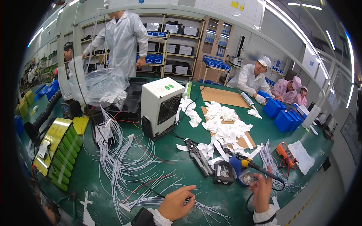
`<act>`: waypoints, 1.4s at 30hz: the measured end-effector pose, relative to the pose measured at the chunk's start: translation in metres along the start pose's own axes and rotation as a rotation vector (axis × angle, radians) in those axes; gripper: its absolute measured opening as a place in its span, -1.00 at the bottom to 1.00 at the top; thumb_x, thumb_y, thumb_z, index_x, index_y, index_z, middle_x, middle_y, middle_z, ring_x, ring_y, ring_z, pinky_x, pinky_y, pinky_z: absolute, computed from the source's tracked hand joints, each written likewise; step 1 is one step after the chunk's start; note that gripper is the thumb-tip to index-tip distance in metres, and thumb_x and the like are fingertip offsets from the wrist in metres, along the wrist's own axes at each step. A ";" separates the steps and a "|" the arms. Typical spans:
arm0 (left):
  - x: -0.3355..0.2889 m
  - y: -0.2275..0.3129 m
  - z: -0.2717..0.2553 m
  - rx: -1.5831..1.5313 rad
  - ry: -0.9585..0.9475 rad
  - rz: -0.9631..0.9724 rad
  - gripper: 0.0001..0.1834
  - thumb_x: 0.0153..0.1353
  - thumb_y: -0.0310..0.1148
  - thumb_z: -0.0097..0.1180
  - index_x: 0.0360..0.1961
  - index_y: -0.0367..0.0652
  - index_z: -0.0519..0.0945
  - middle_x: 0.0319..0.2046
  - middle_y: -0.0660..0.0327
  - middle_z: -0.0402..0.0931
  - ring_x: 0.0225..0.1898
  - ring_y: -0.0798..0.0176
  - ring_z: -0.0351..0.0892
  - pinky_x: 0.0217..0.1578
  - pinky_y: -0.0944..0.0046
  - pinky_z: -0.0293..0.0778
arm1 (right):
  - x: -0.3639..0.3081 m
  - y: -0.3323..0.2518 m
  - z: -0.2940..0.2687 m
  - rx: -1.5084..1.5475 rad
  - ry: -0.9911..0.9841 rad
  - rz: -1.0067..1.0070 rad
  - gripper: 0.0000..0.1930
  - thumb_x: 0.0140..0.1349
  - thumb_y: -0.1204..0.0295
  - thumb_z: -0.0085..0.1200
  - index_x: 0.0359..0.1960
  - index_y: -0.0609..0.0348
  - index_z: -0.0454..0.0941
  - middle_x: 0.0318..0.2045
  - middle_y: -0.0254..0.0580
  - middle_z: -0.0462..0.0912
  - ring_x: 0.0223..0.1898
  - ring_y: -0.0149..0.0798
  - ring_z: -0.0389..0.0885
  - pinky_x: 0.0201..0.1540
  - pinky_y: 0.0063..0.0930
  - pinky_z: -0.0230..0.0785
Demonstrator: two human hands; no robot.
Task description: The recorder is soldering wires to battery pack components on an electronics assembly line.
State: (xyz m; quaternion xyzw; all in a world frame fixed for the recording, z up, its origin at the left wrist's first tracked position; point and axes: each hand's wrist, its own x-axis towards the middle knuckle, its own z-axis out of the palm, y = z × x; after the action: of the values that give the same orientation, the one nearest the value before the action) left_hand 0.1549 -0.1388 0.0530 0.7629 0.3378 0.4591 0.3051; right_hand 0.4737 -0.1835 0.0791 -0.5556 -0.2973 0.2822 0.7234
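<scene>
My left hand (176,203) is low in the middle, over the loose ends of a bundle of white wires (117,162). Its fingers are half bent, with a gap between thumb and forefinger and nothing visible held. To its right, my right hand (261,190) is raised, fingers apart, beside the handle of a soldering iron (260,168). The iron rests in a blue stand (236,165); whether a fingertip touches the handle is unclear. A small black box of metal bits (224,172) sits left of the stand. Wire strippers (198,156) lie beyond the box.
A white fan unit (160,107) stands mid-table. White cloth strips (226,122) lie on cardboard. A green battery pack (62,158) is at left; an orange multimeter (286,154) and another wire bundle (269,162) at right. A co-worker (250,77) sits across near blue packs (274,108); another person (122,41) stands behind.
</scene>
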 end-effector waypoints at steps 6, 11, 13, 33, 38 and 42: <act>-0.004 -0.001 -0.005 -0.002 0.003 -0.102 -0.86 0.15 -0.49 0.35 -0.28 -0.23 0.65 0.05 0.03 0.69 -0.12 0.08 0.76 -0.12 0.23 0.67 | 0.046 -0.009 -0.004 -0.314 -0.037 -0.164 -0.63 0.48 0.17 0.08 -0.01 0.28 0.61 -0.30 -0.20 0.63 -0.50 -0.46 0.59 -0.49 -0.57 0.40; -0.002 -0.001 -0.002 -0.008 0.038 -0.064 -0.86 0.15 -0.52 0.34 -0.28 -0.24 0.64 0.02 0.02 0.69 -0.13 0.08 0.76 -0.15 0.22 0.67 | 0.042 -0.012 -0.029 -0.389 0.277 -0.706 -0.66 0.51 0.23 -0.03 -0.27 0.28 0.59 -0.60 -0.25 0.56 -0.64 -0.47 0.46 -0.55 -0.59 0.29; -0.003 -0.001 -0.001 -0.006 0.107 0.000 -0.89 0.17 -0.48 0.31 -0.30 -0.24 0.61 0.01 0.07 0.69 -0.30 0.10 0.73 -0.30 0.24 0.64 | 0.024 -0.020 -0.010 -0.386 0.296 -0.749 -0.65 0.51 0.24 -0.05 -0.26 0.32 0.58 -0.59 -0.22 0.55 -0.63 -0.41 0.49 -0.53 -0.54 0.34; 0.001 -0.002 -0.005 0.013 0.159 -0.026 -0.86 0.11 -0.58 0.31 -0.29 -0.30 0.61 0.00 0.01 0.69 -0.25 0.07 0.75 -0.28 0.25 0.66 | -0.040 0.028 0.043 0.126 -0.416 0.063 -0.66 0.41 0.28 0.09 -0.15 0.43 0.62 -0.38 0.15 0.72 -0.45 -0.04 0.71 -0.33 -0.19 0.62; 0.002 -0.002 -0.004 0.007 0.172 -0.029 -0.86 0.10 -0.58 0.31 -0.30 -0.29 0.62 0.00 0.02 0.69 -0.24 0.07 0.75 -0.28 0.25 0.66 | -0.041 0.028 0.044 0.130 -0.406 0.063 -0.67 0.44 0.29 0.06 -0.14 0.42 0.62 -0.42 0.12 0.71 -0.50 -0.06 0.70 -0.36 -0.19 0.61; 0.002 -0.001 -0.005 0.014 0.170 -0.026 -0.86 0.10 -0.58 0.31 -0.30 -0.29 0.62 -0.01 0.02 0.69 -0.24 0.07 0.75 -0.27 0.24 0.66 | -0.042 0.027 0.044 0.128 -0.401 0.066 -0.66 0.45 0.28 0.06 -0.15 0.42 0.62 -0.43 0.12 0.71 -0.51 -0.06 0.70 -0.37 -0.19 0.61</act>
State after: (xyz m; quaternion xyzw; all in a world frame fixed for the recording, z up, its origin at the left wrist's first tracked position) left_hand 0.1512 -0.1360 0.0547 0.7189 0.3756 0.5158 0.2758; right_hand 0.4113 -0.1803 0.0571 -0.4507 -0.3985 0.4288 0.6739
